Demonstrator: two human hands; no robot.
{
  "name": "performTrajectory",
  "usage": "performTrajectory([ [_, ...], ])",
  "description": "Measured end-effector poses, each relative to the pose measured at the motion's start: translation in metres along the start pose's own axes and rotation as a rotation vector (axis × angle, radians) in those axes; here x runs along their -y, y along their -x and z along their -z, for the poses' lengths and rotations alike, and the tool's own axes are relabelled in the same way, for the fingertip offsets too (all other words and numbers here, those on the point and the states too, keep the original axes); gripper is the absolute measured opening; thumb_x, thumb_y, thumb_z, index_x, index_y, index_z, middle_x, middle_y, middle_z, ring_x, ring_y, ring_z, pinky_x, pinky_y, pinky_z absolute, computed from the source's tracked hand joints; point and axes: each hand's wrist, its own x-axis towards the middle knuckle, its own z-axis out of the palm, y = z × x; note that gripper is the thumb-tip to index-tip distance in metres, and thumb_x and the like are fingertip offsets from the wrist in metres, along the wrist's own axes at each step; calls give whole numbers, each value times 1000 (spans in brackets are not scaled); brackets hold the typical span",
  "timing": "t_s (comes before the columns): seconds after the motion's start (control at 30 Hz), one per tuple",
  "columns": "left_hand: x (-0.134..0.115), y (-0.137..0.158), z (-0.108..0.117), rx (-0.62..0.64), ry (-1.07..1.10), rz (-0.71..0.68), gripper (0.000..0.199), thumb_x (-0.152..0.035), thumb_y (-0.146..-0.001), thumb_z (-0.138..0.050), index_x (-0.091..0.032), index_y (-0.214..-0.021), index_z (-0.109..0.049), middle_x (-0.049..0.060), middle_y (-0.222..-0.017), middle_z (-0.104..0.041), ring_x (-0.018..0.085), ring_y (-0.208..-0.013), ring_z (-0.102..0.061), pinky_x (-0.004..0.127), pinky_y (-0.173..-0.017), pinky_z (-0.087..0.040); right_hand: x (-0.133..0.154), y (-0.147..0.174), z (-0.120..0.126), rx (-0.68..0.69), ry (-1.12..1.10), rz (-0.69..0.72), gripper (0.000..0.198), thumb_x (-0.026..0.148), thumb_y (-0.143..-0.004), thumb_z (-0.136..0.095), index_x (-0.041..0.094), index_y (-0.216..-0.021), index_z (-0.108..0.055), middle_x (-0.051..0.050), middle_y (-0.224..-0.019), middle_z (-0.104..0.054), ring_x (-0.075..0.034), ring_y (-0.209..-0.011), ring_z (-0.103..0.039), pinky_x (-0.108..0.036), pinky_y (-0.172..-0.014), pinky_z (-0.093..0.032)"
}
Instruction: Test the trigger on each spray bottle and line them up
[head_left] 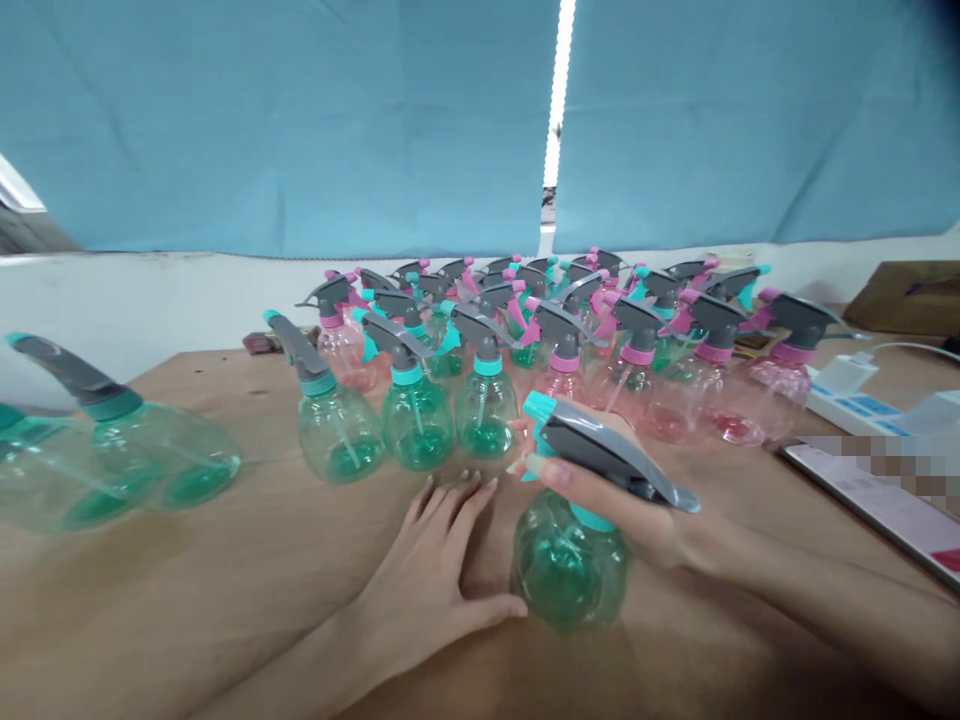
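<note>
green spray bottle (559,575), at five o'clock in the head view, tilts in the right hand (630,505), closed around its neck; the sprayer head partly hides the fingers. the left hand (431,560), between six and seven, spreads wide holding nothing, its thumb beside the bottle, contact unclear. toward twelve, rear bottles (501,267) overlap; a clear-green bottle (37,480) at nine and the phone (847,485) at four are cut off.

Translucent green round plastic spray bottle (566,575) with grey-and-turquoise trigger head gripped round neck by right hand (637,510) at 5 o'clock. Left hand (427,565) spread palm-down on brown wooden table (270,570) just past 6 o'clock; thumb placed at held bottle's side, contact unclear. Rows of pink and green translucent plastic spray bottles (564,364) stood around centre. Pale-screened flat phone (855,495) laid at 4 o'clock. Blue fabric sheet (450,130) hung at 12 o'clock.
</note>
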Motion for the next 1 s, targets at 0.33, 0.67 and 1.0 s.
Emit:
performTrajectory([
  [0.33, 2, 1, -3, 28, -75, -9, 66, -52, -86, -61, -19, -139, -41, 15, -140, -46, 36, -127, -41, 58, -105, -26, 2, 3, 5, 23, -64, -56, 24, 38, -87, -54, 25, -68, -45, 3, -65, -49, -14, -58, -48, -29, -55, -42],
  [0.67, 2, 1, -5, 6, -55, 5, 54, -44, -88, -59, -20, -135, -47, 12, -132, -53, 35, -121, -47, 56, -103, -31, -1, 5, 0, -10, -107, -103, 10, 31, -84, -58, 28, -93, -53, 2, -72, -53, -15, -62, -51, -30, -55, -42],
  [1.0, -1, -1, -4, 52, -118, 16, 50, -38, -92, -55, -17, -136, -45, 14, -136, -50, 34, -123, -44, 54, -102, -32, 0, 5, 0, 0, -189, -107, 10, 30, -85, -58, 28, -90, -50, 3, -70, -46, -15, -60, -47, -30, -54, -39],
])
